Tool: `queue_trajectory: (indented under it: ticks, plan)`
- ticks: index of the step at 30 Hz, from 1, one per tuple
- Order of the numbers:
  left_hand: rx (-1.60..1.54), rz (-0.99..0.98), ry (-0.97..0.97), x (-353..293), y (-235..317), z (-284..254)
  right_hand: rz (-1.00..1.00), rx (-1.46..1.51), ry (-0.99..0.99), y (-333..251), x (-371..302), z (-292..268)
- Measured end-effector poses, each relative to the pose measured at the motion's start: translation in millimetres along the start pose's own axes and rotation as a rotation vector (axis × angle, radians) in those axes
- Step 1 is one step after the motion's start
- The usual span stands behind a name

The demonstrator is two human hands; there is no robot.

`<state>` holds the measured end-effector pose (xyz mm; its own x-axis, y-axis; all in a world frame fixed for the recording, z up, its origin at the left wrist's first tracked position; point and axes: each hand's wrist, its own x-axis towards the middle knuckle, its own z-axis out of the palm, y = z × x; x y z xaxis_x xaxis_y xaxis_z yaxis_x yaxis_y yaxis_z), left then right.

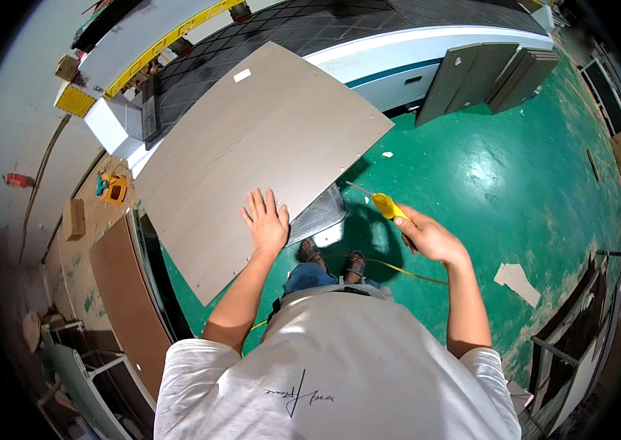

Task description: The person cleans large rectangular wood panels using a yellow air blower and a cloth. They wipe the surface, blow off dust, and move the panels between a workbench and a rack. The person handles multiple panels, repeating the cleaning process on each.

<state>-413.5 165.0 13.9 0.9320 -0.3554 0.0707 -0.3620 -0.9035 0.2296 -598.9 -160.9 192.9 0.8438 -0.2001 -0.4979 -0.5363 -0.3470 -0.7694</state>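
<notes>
A large grey-brown panel [252, 147] lies slanted over a dark support, and a white label [241, 75] is stuck near its far corner. My left hand [267, 226] rests flat on the near part of the panel, fingers apart, holding nothing. In my right hand [431, 233] is a screwdriver [385, 206] with a yellow handle, its thin shaft pointing left toward the panel's right edge. The tip appears close to that edge; whether it touches, I cannot tell. Small light fittings dot the edge. Under the panel, a dark sheet-like corner [325, 214] shows.
A long dark-topped bench [369, 26] with white sides stands beyond the panel. Several grey-brown boards [464, 81] lean against it. A brown board [127, 293] stands at left. A yellow hose [413, 273] crosses the green floor near my feet, and a pale scrap [517, 284] lies right.
</notes>
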Motion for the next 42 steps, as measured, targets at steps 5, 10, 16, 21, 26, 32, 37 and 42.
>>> queue_trajectory:
  ticks: [5, 10, 16, 21, 26, 32, 37, 42]
  plan:
    - [-0.014, 0.192, -0.056, 34, 36, 7, 0.115, 0.033, -0.002, -20, 15, -10]
    - [-0.1, 0.337, -0.045, 53, 41, 8, 0.048, -0.048, 0.343, -6, 71, -28]
    - [-0.204, 0.504, 0.052, 54, 21, 6, 0.187, 0.0, 0.251, -57, 119, -37]
    - [-0.325, 0.549, -0.031, 60, 8, -11, 0.22, 0.047, 0.253, -74, 157, -35]
    - [-0.345, 0.561, -0.055, 64, 2, -16, 0.137, 0.033, 0.206, -132, 220, -23]
    - [-0.327, 0.495, -0.099, 66, 4, -12, 0.101, -0.068, 0.151, -153, 307, -25]
    - [-0.317, 0.408, -0.138, 82, 2, -9, 0.056, -0.044, 0.093, -180, 366, -19]
    - [-0.256, 0.153, -0.047, 143, -22, -14, -0.04, 0.017, 0.06, -228, 442, -3]
